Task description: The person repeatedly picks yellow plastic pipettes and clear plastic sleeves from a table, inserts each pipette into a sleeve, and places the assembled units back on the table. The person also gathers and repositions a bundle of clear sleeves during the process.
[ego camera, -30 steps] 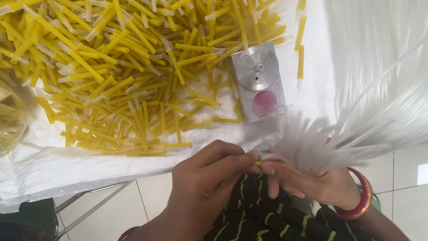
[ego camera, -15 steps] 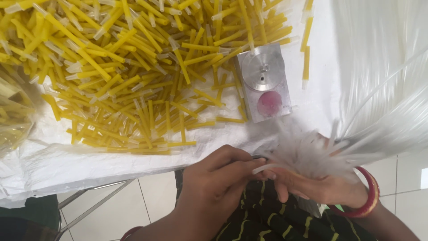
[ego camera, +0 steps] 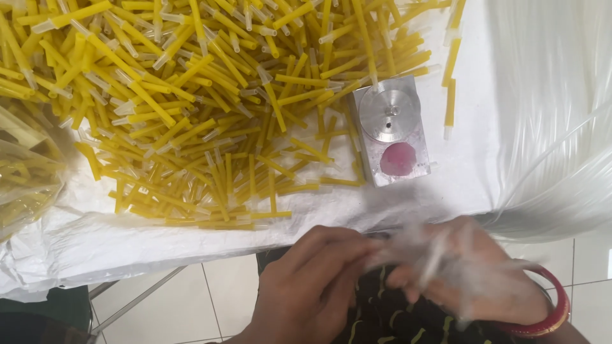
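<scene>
The left hand [ego camera: 312,283] curls below the table [ego camera: 472,172] edge, its fingertips pinched on the end of a bundle of thin clear tubes [ego camera: 440,255]. The right hand [ego camera: 484,280], with a red bangle [ego camera: 551,315] at its wrist, is closed around the same bundle, which blurs across its fingers and trails off to the right. On the white-covered table just above lies a small metal block [ego camera: 392,130] with a round disc and a pink spot, beside a wide heap of yellow tube pieces [ego camera: 191,108].
</scene>
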